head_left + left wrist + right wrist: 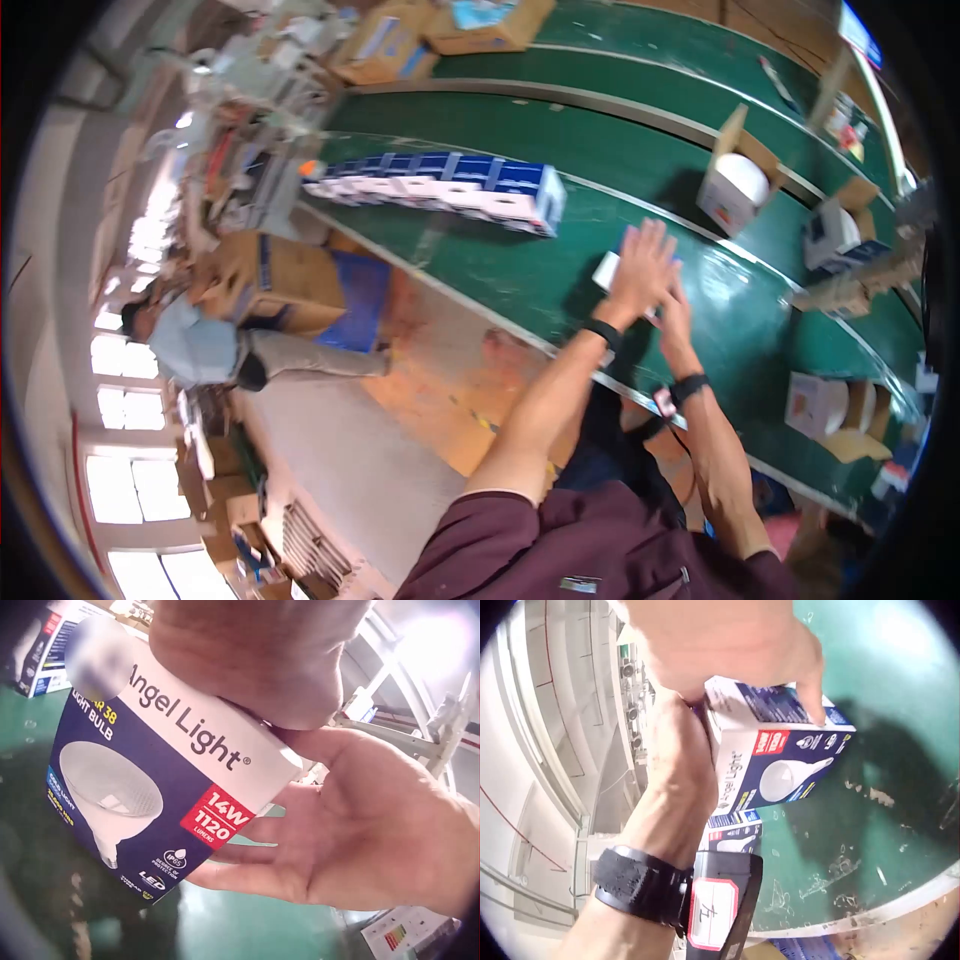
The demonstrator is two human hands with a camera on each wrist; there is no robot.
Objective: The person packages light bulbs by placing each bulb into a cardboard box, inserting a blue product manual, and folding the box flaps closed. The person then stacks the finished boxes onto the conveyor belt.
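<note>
Both hands are at a blue and white light bulb box (150, 772) marked Angel Light, tilted close over the green table. In the head view my left hand (643, 275) lies over the box with its fingers out straight, hiding much of it. From the left wrist, the heel of this hand shows right at the box's white end. My right hand (352, 817) is on the other side, palm toward the box, its extended fingers passing behind it. In the right wrist view one right fingertip (815, 709) touches a blue side of the box.
A row of similar bulb boxes (450, 190) stands on the green table (480, 265) to the left. Opened boxes with round white bulbs, such as one box (735, 190), stand at right. Cartons (385, 40) sit at the far end. A person (200, 340) bends over a large carton (280, 285).
</note>
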